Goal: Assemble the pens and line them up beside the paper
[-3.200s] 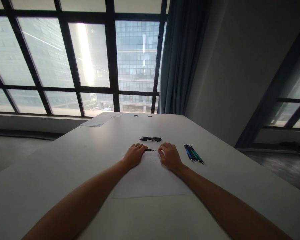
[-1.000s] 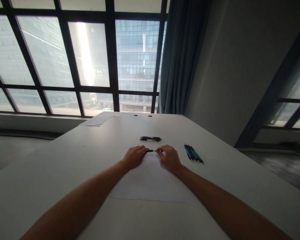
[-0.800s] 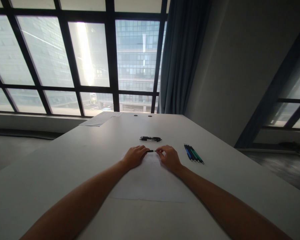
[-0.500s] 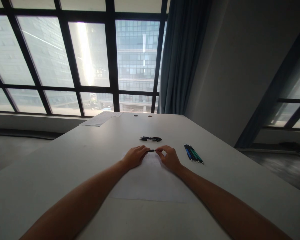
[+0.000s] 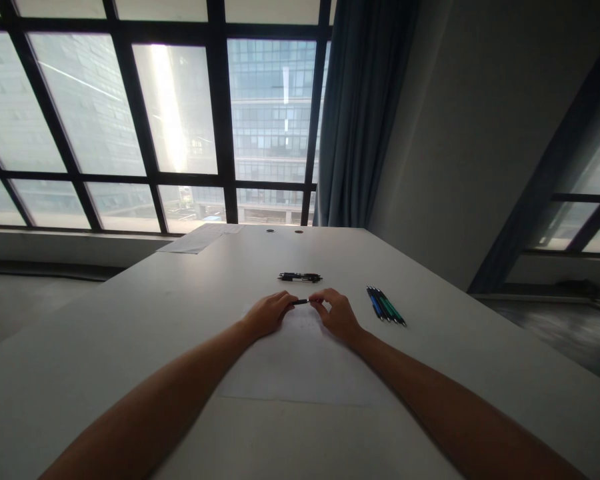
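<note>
Between my two hands lies a black pen (image 5: 301, 302), held level above the upper part of a white sheet of paper (image 5: 300, 373). My left hand (image 5: 269, 313) is closed on the pen's left end. At its right end, thumb and fingers of my right hand (image 5: 336, 316) pinch the pen. Both hands rest low over the sheet, and the fingers cover the pen's ends. Just beyond them is a small group of black pens (image 5: 300, 277), lying crosswise. To the right of my right hand, several blue and green pens (image 5: 386, 307) lie side by side.
All this is on a long white table (image 5: 130, 333). More papers (image 5: 193, 241) lie at its far left edge, and two dark round discs (image 5: 299, 231) show near the far end. Past the table are a blue curtain (image 5: 350, 133) and large windows.
The pen's middle shows a little more between my hands, and the pale gap by my right fingertips has closed up. My left fingers have shifted slightly left.
</note>
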Demonstrator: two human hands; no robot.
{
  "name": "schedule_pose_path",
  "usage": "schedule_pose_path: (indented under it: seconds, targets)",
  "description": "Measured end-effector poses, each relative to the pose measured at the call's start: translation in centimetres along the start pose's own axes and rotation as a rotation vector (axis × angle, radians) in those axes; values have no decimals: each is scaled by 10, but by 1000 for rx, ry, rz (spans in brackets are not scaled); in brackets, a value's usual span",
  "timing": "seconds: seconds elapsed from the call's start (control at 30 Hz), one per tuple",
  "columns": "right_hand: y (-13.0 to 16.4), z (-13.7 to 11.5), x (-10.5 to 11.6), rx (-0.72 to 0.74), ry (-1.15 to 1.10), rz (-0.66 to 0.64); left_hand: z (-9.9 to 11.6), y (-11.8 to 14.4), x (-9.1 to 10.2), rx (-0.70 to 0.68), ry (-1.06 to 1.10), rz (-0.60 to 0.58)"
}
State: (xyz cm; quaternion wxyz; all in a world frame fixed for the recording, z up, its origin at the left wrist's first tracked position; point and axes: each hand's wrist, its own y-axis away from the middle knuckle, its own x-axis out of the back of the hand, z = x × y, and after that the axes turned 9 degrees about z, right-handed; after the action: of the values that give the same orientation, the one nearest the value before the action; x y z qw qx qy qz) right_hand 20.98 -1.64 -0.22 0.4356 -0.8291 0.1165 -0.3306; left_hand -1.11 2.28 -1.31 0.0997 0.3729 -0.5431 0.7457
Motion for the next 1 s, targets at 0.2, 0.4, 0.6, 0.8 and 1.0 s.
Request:
schedule_pose_path:
  seconds: [0.2, 0.4, 0.6, 0.8, 1.0]
  targets:
    - [1, 2, -1, 17, 142, -105, 1, 0, 1, -7, -35, -17]
    - [3, 1, -2, -23, 127, -120, 2, -1, 2, 3, -53, -29]
    - [2, -1, -1, -12, 163, -146, 2, 0, 2, -6, -76, -37]
    - [2, 0, -2, -9, 159, -175, 2, 0, 1, -20, -90, -33]
    - [2, 1, -2, -7, 171, -179, 2, 0, 1, -25, -90, -31]
